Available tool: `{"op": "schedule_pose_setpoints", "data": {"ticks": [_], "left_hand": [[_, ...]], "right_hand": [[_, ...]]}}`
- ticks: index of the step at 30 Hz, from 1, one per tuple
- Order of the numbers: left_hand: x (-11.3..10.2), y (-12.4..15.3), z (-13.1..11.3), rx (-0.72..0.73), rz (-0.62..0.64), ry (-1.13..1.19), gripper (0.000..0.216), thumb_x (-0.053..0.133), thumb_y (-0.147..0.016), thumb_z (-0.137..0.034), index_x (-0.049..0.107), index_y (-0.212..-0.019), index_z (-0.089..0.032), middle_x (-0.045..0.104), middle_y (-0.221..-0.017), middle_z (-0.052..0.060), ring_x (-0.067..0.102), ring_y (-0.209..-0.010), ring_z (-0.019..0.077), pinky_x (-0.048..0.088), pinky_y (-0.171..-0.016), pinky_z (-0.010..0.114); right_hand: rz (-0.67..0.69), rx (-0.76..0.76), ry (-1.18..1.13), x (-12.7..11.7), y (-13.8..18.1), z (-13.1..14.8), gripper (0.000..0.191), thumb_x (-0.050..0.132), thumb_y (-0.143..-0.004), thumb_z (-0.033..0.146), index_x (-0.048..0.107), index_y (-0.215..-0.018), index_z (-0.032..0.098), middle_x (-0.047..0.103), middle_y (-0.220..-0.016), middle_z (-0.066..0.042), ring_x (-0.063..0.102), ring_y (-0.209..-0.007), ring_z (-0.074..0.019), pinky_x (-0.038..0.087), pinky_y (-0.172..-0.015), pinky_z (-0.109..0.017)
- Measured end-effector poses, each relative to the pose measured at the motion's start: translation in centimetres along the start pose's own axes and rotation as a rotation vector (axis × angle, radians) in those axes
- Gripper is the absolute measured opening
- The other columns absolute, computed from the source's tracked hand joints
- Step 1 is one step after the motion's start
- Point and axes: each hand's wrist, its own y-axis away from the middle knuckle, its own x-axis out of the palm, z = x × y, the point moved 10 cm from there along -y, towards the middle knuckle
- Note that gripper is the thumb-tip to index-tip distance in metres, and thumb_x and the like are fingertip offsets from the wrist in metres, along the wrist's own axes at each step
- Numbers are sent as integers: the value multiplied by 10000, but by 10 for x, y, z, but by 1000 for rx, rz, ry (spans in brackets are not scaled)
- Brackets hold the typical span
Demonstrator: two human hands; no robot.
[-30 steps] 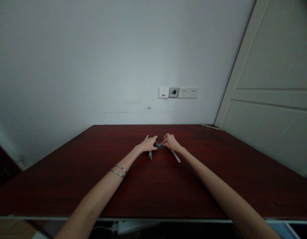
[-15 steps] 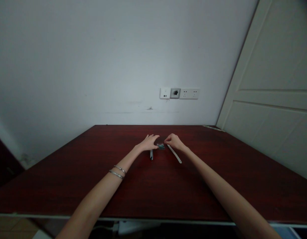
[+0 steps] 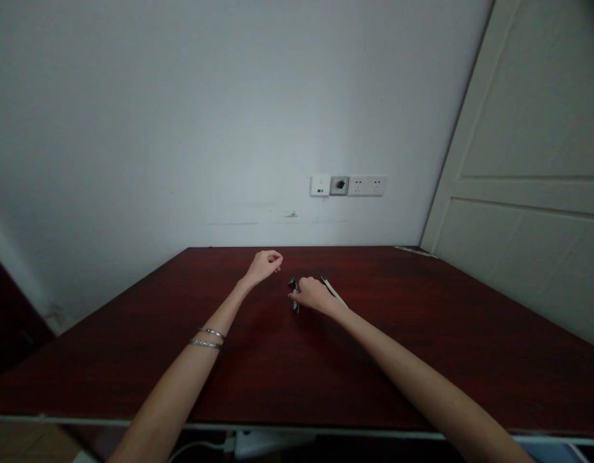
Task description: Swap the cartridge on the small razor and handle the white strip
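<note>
My left hand hovers above the dark red table, its fingers curled into a pinch; what they hold is too small to make out. My right hand rests on the table to its right, fingers closed on a thin black-and-white tool that pokes out at its left side. A white strip lies just behind the right hand. The small dark piece seen before between the hands is out of sight. Two silver bangles circle my left wrist.
The table stands against a white wall with a row of sockets. A pale door closes off the right side. The table's near edge runs along the bottom, with white objects and a cable below it.
My left hand lifted off the table and drew back to the left, closing into a pinch. My right hand slid left onto the thin tool. The small dark piece is no longer visible.
</note>
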Motion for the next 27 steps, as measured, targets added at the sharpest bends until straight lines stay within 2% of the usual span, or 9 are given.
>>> {"op": "schedule_pose_setpoints", "data": {"ticks": [3, 9, 13, 16, 18, 21, 24, 27], "left_hand": [[-1, 2, 3, -15, 4, 15, 217, 503, -763, -297, 613, -828, -121, 630, -567, 31, 597, -510, 126, 461, -515, 215], [0, -1, 0, 10, 4, -13, 234, 499, -765, -317, 621, -834, -129, 642, -594, 36, 614, -564, 138, 462, -542, 220], [3, -2, -8, 45, -1, -37, 242, 488, -772, -321, 629, -819, -130, 646, -605, 37, 615, -583, 142, 462, -561, 225], [7, -3, -17, 64, 2, -33, 235, 492, -770, -306, 636, -808, -125, 645, -600, 36, 617, -589, 142, 468, -589, 231], [11, -3, -20, 74, -2, -32, 228, 499, -767, -298, 642, -796, -123, 654, -623, 40, 623, -605, 143, 475, -622, 240], [21, -3, -21, 101, 11, -51, 214, 526, -753, -300, 654, -801, -134, 684, -735, 52, 638, -693, 154, 482, -694, 257], [42, 0, -15, 124, 122, -113, 248, 577, -725, -334, 662, -867, -149, 690, -854, 62, 635, -798, 174, 477, -759, 277], [63, 7, -8, 139, 239, -224, 396, 623, -690, -400, 641, -998, -152, 658, -1014, 89, 600, -938, 207, 443, -858, 315]], "right_hand": [[44, 17, 21, 9, -3, 1, 415, 546, -738, 462, 675, -947, 127, 679, -933, -180, 645, -866, -294, 488, -693, -336], [74, 3, 31, 19, -4, 6, 353, 524, -736, 315, 664, -963, 85, 663, -967, -215, 638, -891, -307, 492, -701, -360], [40, 13, 22, 14, -3, 5, 341, 520, -723, 311, 674, -931, 88, 670, -931, -211, 646, -855, -305, 489, -687, -353], [-2, 34, 6, 3, -2, -7, 333, 541, -709, 345, 680, -901, 111, 676, -909, -193, 648, -838, -291, 479, -679, -329], [-39, 74, -21, -8, 0, -26, 340, 557, -699, 381, 678, -891, 129, 676, -909, -179, 647, -832, -277, 469, -662, -304], [-102, 167, -58, -29, 5, -70, 366, 573, -682, 438, 678, -850, 130, 677, -877, -170, 645, -806, -266, 448, -619, -277], [-151, 273, -72, -48, 13, -126, 319, 586, -678, 413, 680, -754, 118, 677, -781, -160, 645, -740, -239, 418, -585, -249], [-201, 364, -90, -61, 24, -185, 287, 587, -685, 392, 670, -660, 118, 670, -690, -136, 638, -671, -204, 388, -546, -224]]}}
